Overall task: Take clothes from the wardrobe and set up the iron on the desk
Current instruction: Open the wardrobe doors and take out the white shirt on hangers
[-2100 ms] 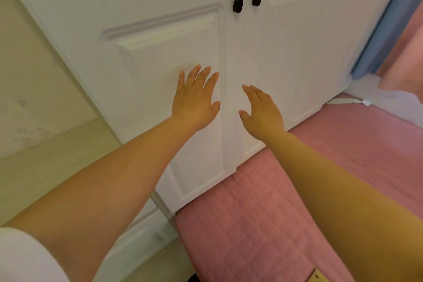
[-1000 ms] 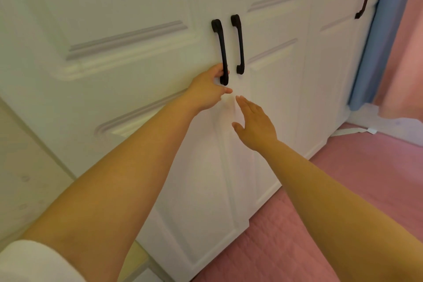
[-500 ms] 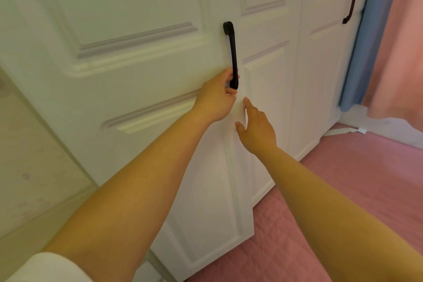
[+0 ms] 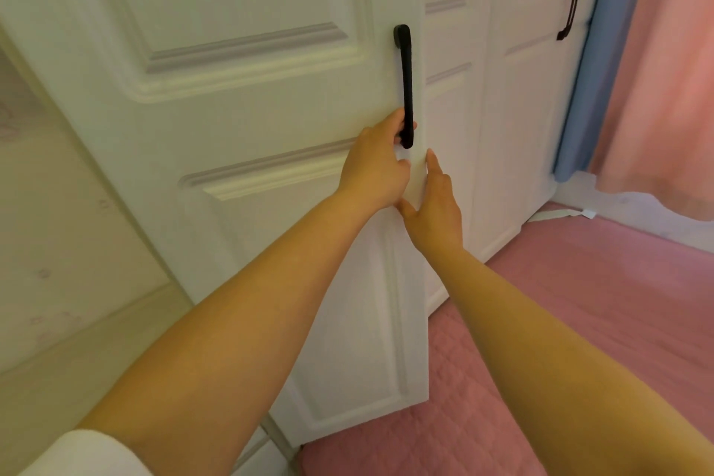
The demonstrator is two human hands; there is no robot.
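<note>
A white panelled wardrobe door (image 4: 251, 97) fills the left and middle of the view and stands swung out towards me. My left hand (image 4: 376, 166) is shut on the lower end of its black vertical handle (image 4: 405, 85). My right hand (image 4: 434, 205) lies flat with fingers apart against the door's free edge, just below and right of the left hand. The inside of the wardrobe is hidden behind the door. No clothes or iron are in view.
Further white wardrobe doors (image 4: 514, 108) stand closed to the right, one with a dark handle (image 4: 571, 10). A blue curtain (image 4: 595, 81) and a pink curtain (image 4: 664, 81) hang at the far right. A pink quilted mat (image 4: 579, 321) covers the floor below.
My left hand rose from the door panel and closed on the black handle. The door has swung out towards me, hiding the neighbouring handle. My right hand moved up to the door's edge.
</note>
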